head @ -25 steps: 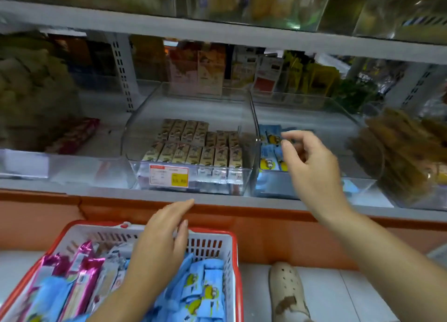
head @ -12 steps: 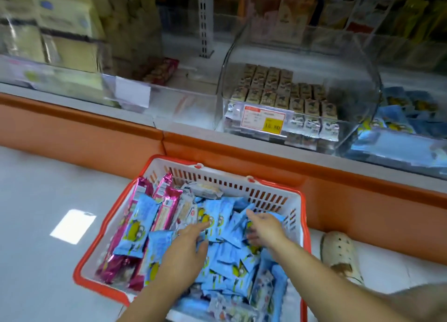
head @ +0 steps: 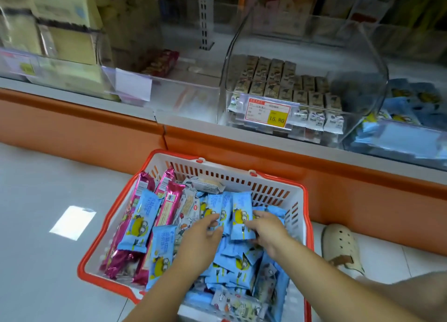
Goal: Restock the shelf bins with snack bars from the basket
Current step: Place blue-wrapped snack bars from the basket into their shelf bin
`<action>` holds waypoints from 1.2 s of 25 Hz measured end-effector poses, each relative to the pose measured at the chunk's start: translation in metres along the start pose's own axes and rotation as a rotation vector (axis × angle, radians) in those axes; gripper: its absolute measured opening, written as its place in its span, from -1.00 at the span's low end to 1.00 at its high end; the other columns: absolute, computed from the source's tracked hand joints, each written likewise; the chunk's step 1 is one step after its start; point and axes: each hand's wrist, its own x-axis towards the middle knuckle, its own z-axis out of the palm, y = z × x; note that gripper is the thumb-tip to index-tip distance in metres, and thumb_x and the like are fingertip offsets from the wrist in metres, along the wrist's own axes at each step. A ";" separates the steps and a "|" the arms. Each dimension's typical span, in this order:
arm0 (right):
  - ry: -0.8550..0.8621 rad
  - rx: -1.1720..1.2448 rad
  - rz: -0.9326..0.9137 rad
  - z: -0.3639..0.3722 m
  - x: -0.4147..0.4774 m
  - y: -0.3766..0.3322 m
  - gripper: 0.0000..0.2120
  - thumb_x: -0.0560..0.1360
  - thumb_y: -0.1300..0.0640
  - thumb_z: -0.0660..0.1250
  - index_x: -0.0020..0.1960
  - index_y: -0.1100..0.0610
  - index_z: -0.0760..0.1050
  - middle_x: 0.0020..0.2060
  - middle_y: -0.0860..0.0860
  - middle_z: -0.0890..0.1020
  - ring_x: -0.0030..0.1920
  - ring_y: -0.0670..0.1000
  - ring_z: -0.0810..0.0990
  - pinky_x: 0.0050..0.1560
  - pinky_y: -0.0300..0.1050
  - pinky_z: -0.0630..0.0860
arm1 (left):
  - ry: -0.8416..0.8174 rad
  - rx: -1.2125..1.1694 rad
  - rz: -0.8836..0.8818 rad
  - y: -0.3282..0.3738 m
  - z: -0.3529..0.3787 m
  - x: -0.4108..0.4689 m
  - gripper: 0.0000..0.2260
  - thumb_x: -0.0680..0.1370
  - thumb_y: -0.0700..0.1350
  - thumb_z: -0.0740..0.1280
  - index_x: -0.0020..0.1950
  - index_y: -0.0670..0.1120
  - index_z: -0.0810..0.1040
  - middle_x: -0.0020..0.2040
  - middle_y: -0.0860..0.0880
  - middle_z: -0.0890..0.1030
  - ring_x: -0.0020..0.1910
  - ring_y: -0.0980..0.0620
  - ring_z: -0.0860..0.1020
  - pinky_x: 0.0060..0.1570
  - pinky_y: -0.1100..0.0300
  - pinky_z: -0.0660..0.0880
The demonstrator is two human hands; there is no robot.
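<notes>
Deep in the red-rimmed white plastic basket (head: 242, 176) on the floor. Gripping a small bunch of blue-wrapped snack bars (head: 238, 212) from both sides: pinched between thumb and fingers of the left hand (head: 200, 239), wrapped by the curled fingers of the right hand (head: 268, 232). Held side by side above the loose heap, long axes running away toward the clear plastic shelf bin (head: 362, 91), far ends tipped up.

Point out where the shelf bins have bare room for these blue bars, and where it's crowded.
Free: the back right of the price-tagged bin, behind the brown bars; the next bin to its left, in front of the red packets. Crowded: the yellow boxes far left, and the basket, heaped with blue bars.
</notes>
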 end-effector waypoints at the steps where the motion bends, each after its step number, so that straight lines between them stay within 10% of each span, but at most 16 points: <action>1: -0.057 0.062 -0.026 -0.003 -0.009 0.001 -0.64 0.53 0.33 0.30 0.32 0.20 0.44 0.01 0.11 0.67 -0.02 0.15 0.67 -0.05 0.13 0.63 | -0.010 -0.067 -0.032 0.006 0.002 0.002 -0.62 0.63 0.02 0.22 0.46 0.05 0.34 0.35 0.03 0.47 0.16 0.07 0.53 0.12 0.19 0.48; 4: -0.160 0.132 -0.151 -0.013 -0.035 0.001 -0.72 0.53 0.33 0.31 0.21 0.12 0.51 -0.04 0.05 0.72 -0.08 0.08 0.70 -0.18 -0.02 0.60 | -0.114 -0.409 -0.086 0.023 0.008 0.005 -0.74 0.60 0.01 0.28 0.30 0.14 0.46 0.14 0.06 0.62 -0.01 0.15 0.62 -0.15 0.31 0.56; 10: -0.176 0.161 -0.288 -0.050 -0.077 -0.003 -0.71 0.52 0.38 0.31 0.20 0.15 0.52 -0.13 0.11 0.70 -0.17 0.06 0.68 -0.24 -0.06 0.61 | -0.155 -0.507 -0.009 0.053 0.018 -0.002 -0.78 0.55 -0.11 0.37 0.19 0.03 0.61 0.02 0.04 0.69 0.00 0.00 0.65 -0.08 0.15 0.62; 13: -0.099 0.091 -0.366 -0.074 -0.096 -0.019 -0.75 0.51 0.28 0.36 0.17 0.12 0.56 -0.07 0.12 0.69 -0.07 0.10 0.66 0.02 0.04 0.59 | -0.145 -0.456 0.117 0.085 0.020 -0.011 -0.80 0.55 -0.12 0.37 0.15 0.09 0.60 -0.02 0.13 0.69 -0.06 0.12 0.65 -0.19 0.29 0.56; 18: 0.054 -0.107 -0.690 -0.138 -0.139 -0.084 -0.86 0.46 0.13 0.43 0.01 0.00 0.63 -0.09 -0.09 0.71 -0.12 -0.17 0.65 -0.18 -0.29 0.55 | -0.073 -0.422 0.499 0.174 0.021 -0.019 -0.75 0.51 -0.22 0.40 0.12 0.07 0.61 -0.04 0.14 0.69 -0.13 0.19 0.64 -0.17 0.32 0.55; 23: 0.464 -0.054 -0.981 -0.254 -0.159 -0.168 -0.86 0.46 0.15 0.43 0.00 0.00 0.60 -0.17 -0.06 0.71 -0.22 -0.17 0.61 -0.23 -0.28 0.49 | 0.267 0.103 1.019 0.276 0.020 0.010 -0.56 0.56 -0.04 0.34 0.43 0.06 0.38 0.34 0.22 0.42 0.31 0.35 0.33 0.30 0.53 0.15; 30: 0.768 -0.470 -0.552 -0.330 -0.094 -0.203 -0.71 0.39 0.10 0.53 0.05 0.16 0.60 -0.31 0.06 0.63 -0.33 0.03 0.54 -0.19 0.00 0.53 | 0.293 0.474 0.979 0.296 0.042 0.075 -0.41 0.63 0.05 0.17 0.58 0.03 -0.02 0.58 0.08 0.05 0.54 0.14 0.03 0.45 0.27 -0.03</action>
